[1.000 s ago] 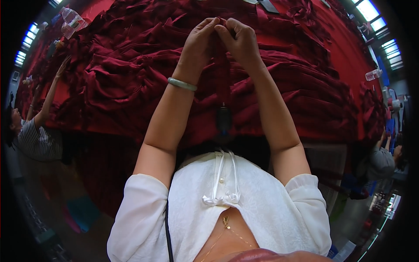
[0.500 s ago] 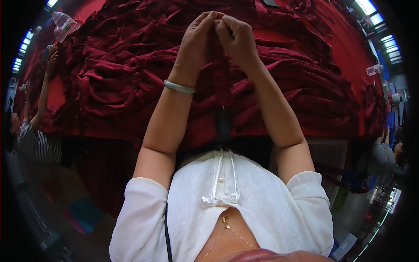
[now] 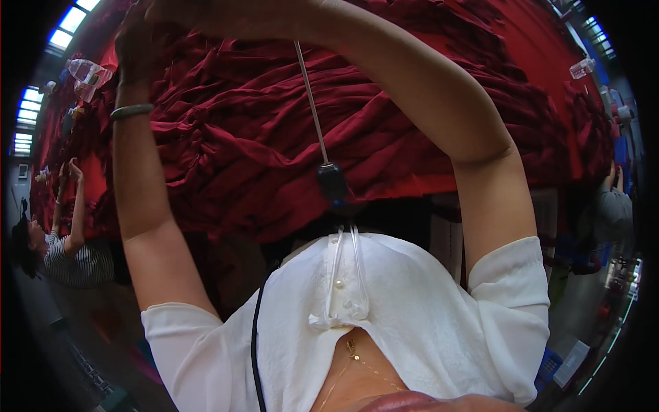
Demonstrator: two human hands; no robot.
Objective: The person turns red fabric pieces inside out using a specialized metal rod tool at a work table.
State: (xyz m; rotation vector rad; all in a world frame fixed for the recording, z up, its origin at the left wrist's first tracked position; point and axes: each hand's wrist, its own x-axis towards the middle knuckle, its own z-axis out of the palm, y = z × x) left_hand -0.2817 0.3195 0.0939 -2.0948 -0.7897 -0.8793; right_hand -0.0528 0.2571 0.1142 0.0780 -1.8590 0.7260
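Both my arms reach up to the far left, to the top edge of the view. My left hand [image 3: 136, 48], with a pale bangle [image 3: 132, 111] at its wrist, is in shadow over the dark red cloth [image 3: 226, 130]. My right hand [image 3: 189, 12] has crossed over and meets it near the top edge. The fingers of both are dark, blurred and partly cut off, so what they hold, if anything, does not show. Below my right forearm, a thin metal rod [image 3: 310, 99] rises from a small black handle-like piece [image 3: 333, 181] in front of my chest.
Heaped, wrinkled dark red cloth covers much of the red table. Clear plastic bottles stand at the far left [image 3: 88, 77] and far right [image 3: 582, 68]. A person in a striped top [image 3: 79, 261] works at the left; another person [image 3: 613, 213] is at the right edge.
My hands have moved from the upper middle to the far upper left, the right arm swinging across. The metal rod now shows at length. The person at the left has brought both hands closer together.
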